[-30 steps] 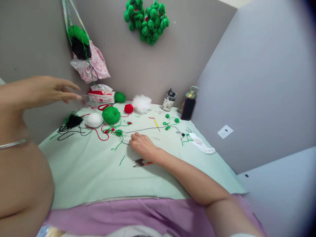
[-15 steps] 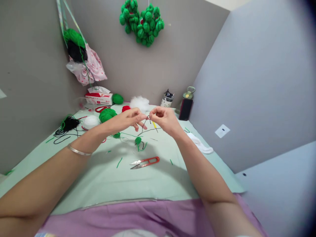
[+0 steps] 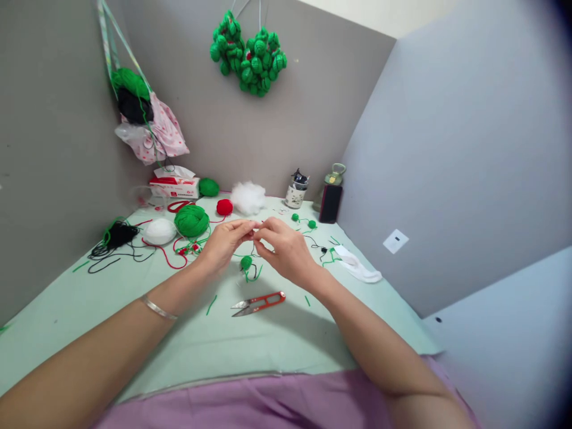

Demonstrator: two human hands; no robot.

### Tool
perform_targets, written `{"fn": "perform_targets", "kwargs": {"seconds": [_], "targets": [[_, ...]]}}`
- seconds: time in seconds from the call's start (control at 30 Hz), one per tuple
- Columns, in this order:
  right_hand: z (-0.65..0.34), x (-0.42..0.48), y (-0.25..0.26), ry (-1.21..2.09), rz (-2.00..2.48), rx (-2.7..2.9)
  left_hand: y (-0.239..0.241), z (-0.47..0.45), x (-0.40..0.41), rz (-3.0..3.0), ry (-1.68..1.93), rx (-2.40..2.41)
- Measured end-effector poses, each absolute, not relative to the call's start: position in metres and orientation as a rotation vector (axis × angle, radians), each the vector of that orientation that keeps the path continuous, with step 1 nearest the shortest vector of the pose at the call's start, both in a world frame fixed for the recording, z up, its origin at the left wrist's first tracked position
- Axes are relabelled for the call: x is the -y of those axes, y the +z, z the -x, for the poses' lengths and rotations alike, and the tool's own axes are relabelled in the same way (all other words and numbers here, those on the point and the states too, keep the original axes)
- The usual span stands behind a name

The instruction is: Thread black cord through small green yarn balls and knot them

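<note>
My left hand point(image 3: 226, 243) and my right hand point(image 3: 286, 250) meet above the pale green table cover point(image 3: 147, 322), fingertips pinched together on a thin dark thread point(image 3: 254, 247). Just below the fingers a small green crocheted ball point(image 3: 246, 262) with loose green and black strands lies on the cover or hangs there; I cannot tell which. Red-handled thread snips point(image 3: 259, 302) lie on the cover just in front of my hands. A thin bangle sits on my left wrist.
Behind my hands lie a green yarn ball point(image 3: 192, 220), a white ball point(image 3: 159, 230), a red ball point(image 3: 224, 207), black yarn point(image 3: 118, 234), white stuffing point(image 3: 248, 197), a tissue box point(image 3: 174, 186), a cup point(image 3: 295, 193) and a dark bottle point(image 3: 331, 201). Green crocheted pieces point(image 3: 248, 56) hang on the grey wall.
My left hand came in from the far left and my right hand lifted off the table. They met, pinched the thread, then drew closer and lower.
</note>
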State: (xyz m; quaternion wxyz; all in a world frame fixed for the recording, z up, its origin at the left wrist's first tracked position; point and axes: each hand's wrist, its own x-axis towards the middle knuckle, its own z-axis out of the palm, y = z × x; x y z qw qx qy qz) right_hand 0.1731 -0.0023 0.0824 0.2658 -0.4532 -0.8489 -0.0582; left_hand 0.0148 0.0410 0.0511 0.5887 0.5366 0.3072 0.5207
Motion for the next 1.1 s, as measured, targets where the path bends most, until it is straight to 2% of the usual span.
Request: {"fn": "perform_targets", "kwargs": {"seconds": [0.13,0.23,0.4,0.57,0.63,0.73,0.8,0.93,1.1], "targets": [[-0.188,-0.007,0.064,-0.338,1.602,2.550,0.044,-0.009,-0.041,-1.054,1.231,-0.690],[-0.193,-0.017,0.046,-0.347,1.794,2.727,0.049,0.002,-0.040,-1.071,1.306,-0.726],[-0.188,-0.030,0.021,-0.248,1.788,2.771,0.055,0.017,-0.032,-1.359,1.518,-0.899],[-0.194,-0.031,0.027,-0.141,1.772,2.694,0.044,0.015,-0.024,-1.453,1.379,-0.891],[-0.198,-0.028,0.036,0.103,1.673,2.555,0.037,0.010,-0.020,-1.477,1.293,-0.881],[-0.198,-0.022,0.051,0.785,1.325,2.044,0.028,0.001,-0.014,-1.461,1.177,-0.843],[-0.194,-0.018,0.057,1.082,1.094,1.724,0.023,-0.004,-0.012,-1.422,1.108,-0.818],[-0.184,-0.012,0.059,1.217,0.944,1.463,0.017,-0.009,-0.010,-1.340,1.045,-0.789],[-0.177,-0.012,0.049,1.037,0.999,1.450,0.015,-0.010,-0.010,-1.328,1.041,-0.751]]}}
